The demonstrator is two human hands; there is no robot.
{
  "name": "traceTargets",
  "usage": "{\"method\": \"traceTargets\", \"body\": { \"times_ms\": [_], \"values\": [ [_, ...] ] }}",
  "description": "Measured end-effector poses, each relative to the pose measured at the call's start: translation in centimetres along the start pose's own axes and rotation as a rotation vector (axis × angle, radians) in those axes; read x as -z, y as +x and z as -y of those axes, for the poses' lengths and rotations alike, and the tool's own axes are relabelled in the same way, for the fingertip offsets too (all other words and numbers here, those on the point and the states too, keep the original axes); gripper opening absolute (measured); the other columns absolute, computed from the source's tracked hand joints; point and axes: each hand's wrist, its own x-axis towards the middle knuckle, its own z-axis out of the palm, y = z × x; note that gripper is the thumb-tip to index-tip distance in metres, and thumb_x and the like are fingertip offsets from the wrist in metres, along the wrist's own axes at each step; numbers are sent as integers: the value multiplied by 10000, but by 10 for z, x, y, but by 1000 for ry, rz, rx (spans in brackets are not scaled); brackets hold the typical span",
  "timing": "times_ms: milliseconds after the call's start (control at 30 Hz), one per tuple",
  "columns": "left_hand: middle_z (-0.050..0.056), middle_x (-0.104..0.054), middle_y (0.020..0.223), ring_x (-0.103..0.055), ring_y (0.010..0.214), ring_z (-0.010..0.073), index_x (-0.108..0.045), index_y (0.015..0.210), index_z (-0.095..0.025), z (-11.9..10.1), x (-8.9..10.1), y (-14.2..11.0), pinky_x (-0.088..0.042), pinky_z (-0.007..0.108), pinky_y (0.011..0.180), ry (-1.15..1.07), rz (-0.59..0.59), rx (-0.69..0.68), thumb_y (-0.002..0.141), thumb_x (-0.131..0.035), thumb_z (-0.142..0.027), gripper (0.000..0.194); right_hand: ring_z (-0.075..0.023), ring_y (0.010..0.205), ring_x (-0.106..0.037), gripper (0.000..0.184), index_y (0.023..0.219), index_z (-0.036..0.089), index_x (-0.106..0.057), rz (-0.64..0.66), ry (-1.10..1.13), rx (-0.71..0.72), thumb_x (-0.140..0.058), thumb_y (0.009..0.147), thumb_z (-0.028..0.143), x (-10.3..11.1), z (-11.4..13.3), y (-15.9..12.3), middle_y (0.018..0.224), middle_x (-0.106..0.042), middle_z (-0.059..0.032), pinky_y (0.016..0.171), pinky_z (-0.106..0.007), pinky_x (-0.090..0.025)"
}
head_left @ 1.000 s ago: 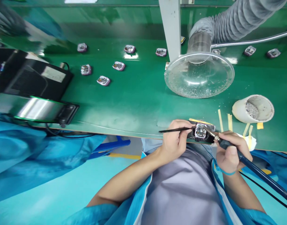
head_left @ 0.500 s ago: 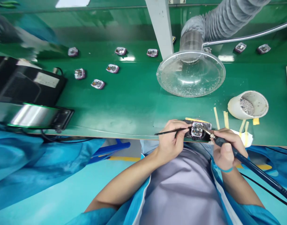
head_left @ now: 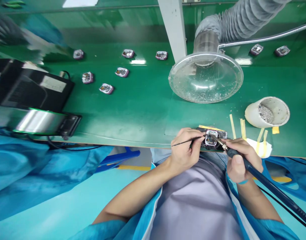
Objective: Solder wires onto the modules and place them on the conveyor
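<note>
My left hand [head_left: 184, 150] pinches thin black tweezers [head_left: 185, 141], their tip at the left side of a small open device [head_left: 211, 142] with a pale rim and electronic parts inside. The device sits on a dark holder [head_left: 222, 134] at the bench's front edge. From the right, my right hand [head_left: 244, 158] grips a soldering iron [head_left: 255, 171] like a pen. Its metal tip reaches over the inside of the device; whether it touches a part is too small to tell.
A clear fume hood [head_left: 205, 95] on a grey hose hangs beyond my hands. To the right lies a white cup [head_left: 252, 115] with metal bits, near yellow tape strips [head_left: 232, 126]. Several similar devices [head_left: 106, 88] lie farther back. A black machine [head_left: 30, 88] stands at left.
The soldering iron's tip has come slightly nearer, farther over the inside of the device. Both hands keep their grips, and the whole view has shifted a little.
</note>
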Motion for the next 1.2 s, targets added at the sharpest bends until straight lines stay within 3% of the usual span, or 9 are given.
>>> {"method": "traceTargets", "body": {
  "times_ms": [800, 1200],
  "values": [
    [45, -871, 1000, -863, 915, 201, -746, 1201, -236, -2, -4, 1, -719, 345, 887, 36, -32, -41, 1140, -719, -188, 82, -327, 939, -864, 244, 1263, 223, -848, 43, -38, 3, -677, 1104, 294, 1, 0, -1, 1047, -846, -85, 773, -495, -731],
    [59, -877, 1019, -857, 911, 203, -746, 1191, -232, 1, -2, -1, -724, 357, 894, 57, -16, -36, 1150, -692, -198, 77, -270, 778, -767, 350, 1279, 222, -852, -100, -35, -61, -677, 1159, 500, -2, -4, -3, 921, -772, -63, 660, -431, -638]
  ]
}}
